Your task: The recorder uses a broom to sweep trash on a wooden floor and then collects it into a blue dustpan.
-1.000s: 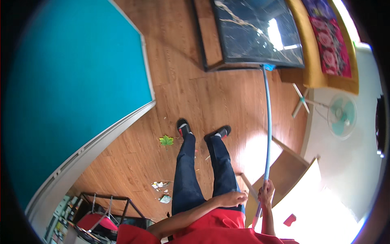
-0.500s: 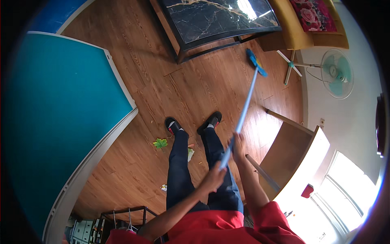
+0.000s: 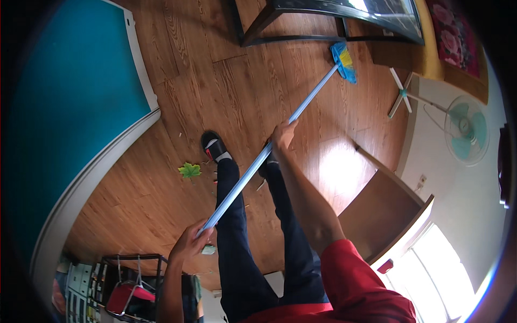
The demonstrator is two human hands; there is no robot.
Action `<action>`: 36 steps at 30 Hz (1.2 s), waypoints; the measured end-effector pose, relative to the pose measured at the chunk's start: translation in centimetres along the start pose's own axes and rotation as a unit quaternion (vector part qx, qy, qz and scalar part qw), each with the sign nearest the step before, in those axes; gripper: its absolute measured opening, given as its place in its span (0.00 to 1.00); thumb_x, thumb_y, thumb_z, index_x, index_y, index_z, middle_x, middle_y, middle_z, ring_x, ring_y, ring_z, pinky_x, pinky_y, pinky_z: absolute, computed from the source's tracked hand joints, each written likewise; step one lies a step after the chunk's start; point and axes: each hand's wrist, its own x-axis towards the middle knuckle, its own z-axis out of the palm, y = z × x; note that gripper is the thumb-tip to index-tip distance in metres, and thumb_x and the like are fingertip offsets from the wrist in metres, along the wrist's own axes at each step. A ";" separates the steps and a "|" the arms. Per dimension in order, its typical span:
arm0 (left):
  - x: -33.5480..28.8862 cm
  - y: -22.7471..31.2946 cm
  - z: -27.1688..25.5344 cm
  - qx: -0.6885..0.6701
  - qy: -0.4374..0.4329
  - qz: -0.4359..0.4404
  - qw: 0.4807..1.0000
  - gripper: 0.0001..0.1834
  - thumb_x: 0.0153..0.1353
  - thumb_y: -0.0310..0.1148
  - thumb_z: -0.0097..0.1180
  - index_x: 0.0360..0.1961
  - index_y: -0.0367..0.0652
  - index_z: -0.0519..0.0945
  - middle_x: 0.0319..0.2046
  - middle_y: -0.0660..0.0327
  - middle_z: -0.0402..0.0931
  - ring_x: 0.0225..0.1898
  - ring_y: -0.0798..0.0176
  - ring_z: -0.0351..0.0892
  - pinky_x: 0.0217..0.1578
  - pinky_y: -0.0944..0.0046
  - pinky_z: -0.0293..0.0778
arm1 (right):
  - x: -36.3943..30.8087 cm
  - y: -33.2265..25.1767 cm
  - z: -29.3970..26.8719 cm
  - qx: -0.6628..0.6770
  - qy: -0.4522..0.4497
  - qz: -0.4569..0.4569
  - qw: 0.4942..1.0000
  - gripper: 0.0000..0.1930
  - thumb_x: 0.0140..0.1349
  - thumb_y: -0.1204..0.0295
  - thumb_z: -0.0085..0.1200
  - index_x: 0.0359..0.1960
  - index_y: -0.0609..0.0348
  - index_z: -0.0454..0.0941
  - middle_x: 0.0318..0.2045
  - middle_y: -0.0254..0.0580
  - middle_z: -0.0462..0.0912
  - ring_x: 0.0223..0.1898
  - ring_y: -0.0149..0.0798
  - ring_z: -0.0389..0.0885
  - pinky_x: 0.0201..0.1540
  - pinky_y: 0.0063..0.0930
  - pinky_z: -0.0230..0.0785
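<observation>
Both hands grip the light blue handle of a broom, slanting up and right across my legs. My left hand is closed round the lower end of the handle, beside my left thigh. Farther along, my right hand wraps round the handle in front of my right shin. The blue and yellow broom head rests on the wooden floor near the black table. A green leaf lies left of my left foot, and a pale scrap shows near my left hand.
A black-framed table with a dark glossy top stands ahead. On the right are a yellow sofa, a standing fan and a wooden piece of furniture. A teal table fills the left. A red chair is behind left.
My left hand has moved down and left with the handle's end, while my right hand has shifted forward and left. The broom now slants more, its head turned showing yellow bristles.
</observation>
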 end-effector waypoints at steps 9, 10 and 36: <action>-3.1 -13.2 2.6 -0.123 0.054 -0.056 0.989 0.16 0.69 0.40 0.52 0.49 0.40 0.75 0.15 0.75 0.59 0.13 0.81 0.55 0.12 0.76 0.52 | -7.4 5.0 1.2 0.015 -0.082 -0.059 0.995 0.27 0.73 0.61 0.31 0.69 0.54 0.41 0.15 0.53 0.75 0.11 0.48 0.75 0.11 0.39 0.67; -3.3 -14.3 3.0 -0.130 0.063 -0.053 0.988 0.16 0.69 0.40 0.52 0.49 0.40 0.75 0.15 0.75 0.59 0.13 0.81 0.55 0.12 0.76 0.52 | -7.9 5.3 1.2 0.006 -0.092 -0.051 0.994 0.27 0.73 0.61 0.30 0.70 0.53 0.41 0.15 0.53 0.75 0.10 0.48 0.74 0.11 0.38 0.67; -25.2 -21.2 28.8 -0.383 0.083 -0.121 0.912 0.14 0.68 0.43 0.53 0.45 0.45 0.74 0.13 0.70 0.60 0.10 0.76 0.57 0.09 0.73 0.54 | -26.3 12.9 -17.8 -0.002 -0.291 0.011 0.957 0.25 0.73 0.69 0.34 0.71 0.51 0.47 0.22 0.41 0.72 0.11 0.32 0.68 0.09 0.28 0.62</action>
